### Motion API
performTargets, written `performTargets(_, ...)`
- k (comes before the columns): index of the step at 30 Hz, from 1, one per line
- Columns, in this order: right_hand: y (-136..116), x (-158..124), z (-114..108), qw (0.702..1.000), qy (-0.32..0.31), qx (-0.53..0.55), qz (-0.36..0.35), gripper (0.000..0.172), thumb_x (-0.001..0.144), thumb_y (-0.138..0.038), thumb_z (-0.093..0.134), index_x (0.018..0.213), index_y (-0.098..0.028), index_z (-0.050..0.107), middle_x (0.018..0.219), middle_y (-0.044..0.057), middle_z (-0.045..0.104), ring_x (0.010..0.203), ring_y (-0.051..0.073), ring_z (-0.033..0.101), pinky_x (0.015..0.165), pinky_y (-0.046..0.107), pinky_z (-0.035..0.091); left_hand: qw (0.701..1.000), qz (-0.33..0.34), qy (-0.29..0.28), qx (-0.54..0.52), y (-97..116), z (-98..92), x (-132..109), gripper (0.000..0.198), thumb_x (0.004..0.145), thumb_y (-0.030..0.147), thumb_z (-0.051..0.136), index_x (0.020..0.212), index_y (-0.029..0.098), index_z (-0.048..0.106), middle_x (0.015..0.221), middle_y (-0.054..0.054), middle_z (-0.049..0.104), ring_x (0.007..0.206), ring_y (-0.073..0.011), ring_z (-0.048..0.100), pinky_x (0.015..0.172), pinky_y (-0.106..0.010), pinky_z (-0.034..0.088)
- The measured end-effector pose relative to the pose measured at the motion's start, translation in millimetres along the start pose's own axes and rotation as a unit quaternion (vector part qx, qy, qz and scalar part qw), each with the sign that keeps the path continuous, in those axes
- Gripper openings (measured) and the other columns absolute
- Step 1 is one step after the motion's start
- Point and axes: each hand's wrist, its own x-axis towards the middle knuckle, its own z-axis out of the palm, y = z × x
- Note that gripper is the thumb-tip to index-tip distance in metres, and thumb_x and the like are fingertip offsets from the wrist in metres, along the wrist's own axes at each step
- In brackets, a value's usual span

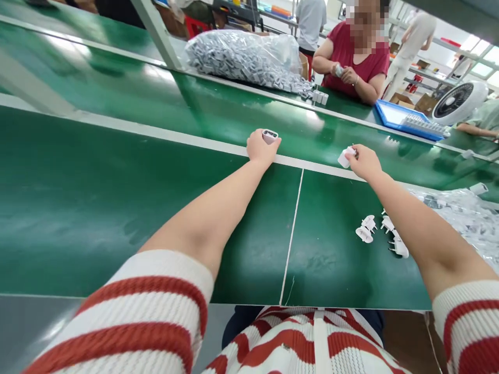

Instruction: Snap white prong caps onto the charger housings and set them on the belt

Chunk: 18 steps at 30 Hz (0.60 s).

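My left hand [260,148] is closed round a white charger housing [270,135], whose open end faces up, above the white strip. Off to the right, my right hand [365,162] grips a white block-shaped piece [345,157] between thumb and fingers, over the far green surface. Several white plug pieces with prongs [365,234] lie on the near green surface, to the left of my right forearm.
A clear bag of parts [463,218] lies at the right. Across the belt [218,117] are a large bag of small pieces [249,54], a blue tray [405,122], a white fan [460,103] and a person in red [354,62]. A metal post [158,34] rises at upper left.
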Motion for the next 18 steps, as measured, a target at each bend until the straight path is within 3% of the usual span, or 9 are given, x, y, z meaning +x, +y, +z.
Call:
performTargets(2, 8.1, 19.3, 10.4, 0.999, -0.004, -0.009, 0.034, 0.039, 0.095, -0.026, 0.058, 0.129, -0.008, 0.065, 0.129, 0.023, 0.069, 0.12, 0.038, 0.064, 0.105, 0.051, 0.048, 0.997, 0.063, -0.023, -0.03, 16.5, 2.9, -29.3, 0.034, 0.086, 0.027, 0.073, 0.117, 0.017, 0.064, 0.13, -0.013, 0.067, 0.121, -0.0285, 0.062, 0.11, -0.043, 0.047)
performTargets(5, 14.1, 28.3, 19.7, 0.997, -0.022, -0.011, 0.072, 0.038, 0.098, -0.029, 0.059, 0.129, -0.008, 0.064, 0.128, 0.024, 0.068, 0.122, 0.038, 0.063, 0.105, 0.051, 0.049, 0.973, 0.124, -0.177, -0.078, 40.3, -2.2, -91.4, 0.042, 0.079, 0.031, 0.08, 0.117, 0.018, 0.067, 0.122, -0.008, 0.072, 0.113, -0.0261, 0.066, 0.106, -0.042, 0.05)
performTargets(7, 12.9, 18.3, 15.4, 0.996, -0.028, -0.012, 0.087, 0.054, 0.094, -0.036, 0.068, 0.138, -0.007, 0.057, 0.136, 0.026, 0.063, 0.126, 0.039, 0.06, 0.106, 0.051, 0.049, 0.953, 0.107, -0.26, -0.109, 49.1, -12.3, -134.0, 0.054, 0.075, 0.035, 0.084, 0.123, 0.019, 0.064, 0.122, -0.008, 0.073, 0.113, -0.0261, 0.067, 0.107, -0.043, 0.05)
performTargets(9, 10.6, -8.8, 2.2, 0.998, -0.031, -0.005, 0.061, 0.073, 0.087, -0.04, 0.078, 0.146, -0.01, 0.05, 0.147, 0.024, 0.054, 0.127, 0.038, 0.06, 0.107, 0.05, 0.049, 0.937, 0.071, -0.315, -0.138, 51.4, -24.8, -168.6, 0.058, 0.073, 0.037, 0.085, 0.122, 0.019, 0.061, 0.12, -0.008, 0.074, 0.115, -0.0261, 0.067, 0.109, -0.045, 0.049)
performTargets(10, 10.4, -28.9, -6.9, 0.999, -0.035, 0.002, 0.028, 0.072, 0.085, -0.04, 0.08, 0.146, -0.014, 0.051, 0.15, 0.02, 0.052, 0.125, 0.034, 0.062, 0.107, 0.047, 0.049, 0.929, 0.053, -0.335, -0.148, 50.8, -30.8, -181.7, 0.056, 0.073, 0.037, 0.085, 0.12, 0.019, 0.06, 0.118, -0.008, 0.075, 0.115, -0.0262, 0.067, 0.11, -0.046, 0.049)
performTargets(12, 14.3, -77.9, -26.5, 0.988, -0.105, 0.04, -0.101, 0.045, 0.091, -0.032, 0.071, 0.133, -0.02, 0.063, 0.131, 0.012, 0.066, 0.104, 0.027, 0.07, 0.093, 0.042, 0.057, 0.915, 0.024, -0.367, -0.162, 48.2, -40.1, -199.4, 0.05, 0.074, 0.037, 0.084, 0.115, 0.02, 0.06, 0.118, -0.007, 0.075, 0.117, -0.0263, 0.068, 0.111, -0.047, 0.049)
performTargets(14, 24.4, -128.6, -43.4, 0.963, -0.198, 0.018, -0.18, 0.027, 0.097, -0.026, 0.057, 0.12, -0.025, 0.071, 0.113, 0.006, 0.074, 0.101, 0.026, 0.07, 0.085, 0.042, 0.058, 0.901, 0.007, -0.394, -0.18, 46.2, -43.9, -208.2, 0.048, 0.075, 0.036, 0.084, 0.115, 0.022, 0.06, 0.124, -0.007, 0.074, 0.121, -0.0262, 0.067, 0.114, -0.048, 0.047)
performTargets(16, 38.4, -168.4, -53.6, 0.946, -0.22, -0.031, -0.236, 0.034, 0.096, -0.021, 0.052, 0.124, -0.026, 0.071, 0.119, 0.008, 0.073, 0.109, 0.031, 0.066, 0.087, 0.048, 0.058, 0.887, 0.003, -0.418, -0.199, 46.2, -42.2, -211.8, 0.049, 0.076, 0.034, 0.083, 0.117, 0.023, 0.06, 0.131, -0.006, 0.072, 0.127, -0.0259, 0.065, 0.118, -0.048, 0.045)
performTargets(18, 51.4, -190.8, -56.6, 0.943, -0.221, -0.045, -0.246, 0.04, 0.095, -0.017, 0.051, 0.13, -0.024, 0.069, 0.125, 0.01, 0.071, 0.111, 0.032, 0.064, 0.09, 0.052, 0.057, 0.873, 0.01, -0.437, -0.214, 47.2, -36.9, -213.4, 0.05, 0.076, 0.033, 0.083, 0.119, 0.022, 0.06, 0.134, -0.007, 0.07, 0.131, -0.0254, 0.063, 0.121, -0.047, 0.043)
